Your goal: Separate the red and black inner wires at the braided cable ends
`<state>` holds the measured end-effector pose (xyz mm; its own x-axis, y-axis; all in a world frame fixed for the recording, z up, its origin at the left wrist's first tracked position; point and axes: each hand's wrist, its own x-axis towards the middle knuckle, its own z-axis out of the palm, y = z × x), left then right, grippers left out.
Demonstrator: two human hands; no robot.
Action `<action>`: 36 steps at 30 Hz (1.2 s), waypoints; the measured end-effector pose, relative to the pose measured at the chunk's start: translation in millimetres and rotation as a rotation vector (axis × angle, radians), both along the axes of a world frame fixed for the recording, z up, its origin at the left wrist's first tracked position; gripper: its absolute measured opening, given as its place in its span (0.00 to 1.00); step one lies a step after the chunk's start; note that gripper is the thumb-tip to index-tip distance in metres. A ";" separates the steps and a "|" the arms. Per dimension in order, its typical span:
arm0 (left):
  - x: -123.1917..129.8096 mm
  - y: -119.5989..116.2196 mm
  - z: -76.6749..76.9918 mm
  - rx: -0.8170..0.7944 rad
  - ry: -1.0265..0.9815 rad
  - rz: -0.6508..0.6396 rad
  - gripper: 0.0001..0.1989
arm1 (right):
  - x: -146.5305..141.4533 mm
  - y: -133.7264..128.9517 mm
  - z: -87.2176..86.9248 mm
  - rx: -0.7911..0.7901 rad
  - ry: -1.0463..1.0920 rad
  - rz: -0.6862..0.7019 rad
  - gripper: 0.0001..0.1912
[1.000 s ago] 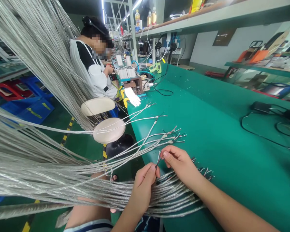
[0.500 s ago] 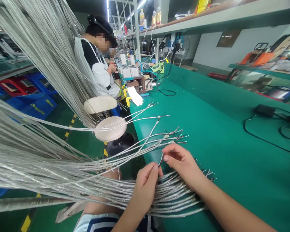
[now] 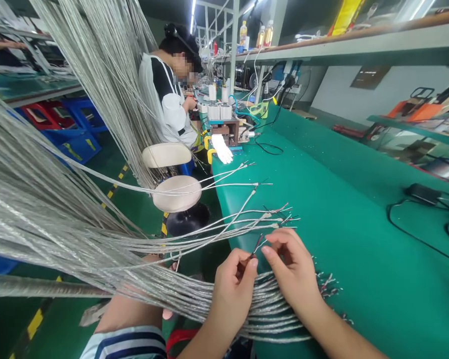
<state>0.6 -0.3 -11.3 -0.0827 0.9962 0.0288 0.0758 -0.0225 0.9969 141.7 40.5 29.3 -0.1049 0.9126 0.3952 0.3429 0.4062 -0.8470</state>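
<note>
Factory rows run off beyond your green bench [image 3: 362,284]. Left of the bench, blue and red plastic crates [image 3: 73,132] sit on the floor, and silver braided cables [image 3: 60,224] sweep across your view, hanging in front of that side and crossing the bench edge toward you. Past them, a seated co-worker [image 3: 170,94] works at the bench's far end, with two cream round stools [image 3: 177,193] just beside the bench edge.

Your left hand [image 3: 232,291] is curled, pinching thin red and black wires [image 3: 256,247] at the cable ends, just above the bench. Your right hand [image 3: 294,271] curves beside it, its fingers near those wires; you can't tell whether they touch.

Farther along the bench lie a white glove [image 3: 222,148] and a brown jig [image 3: 224,134], with bottles [image 3: 264,36] on the shelf above. Right of your hands, a black adapter with its cord [image 3: 422,193] rests on the bench.
</note>
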 end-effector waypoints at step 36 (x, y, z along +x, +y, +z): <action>5.6 4.0 -0.6 0.036 0.320 0.078 0.08 | 2.8 -0.1 -7.7 0.236 -0.531 0.162 0.17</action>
<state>6.2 3.7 -11.9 -0.1399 0.9850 0.1012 0.3879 -0.0395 0.9208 144.5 40.4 21.6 -0.4737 0.7626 0.4404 0.6123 0.6447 -0.4577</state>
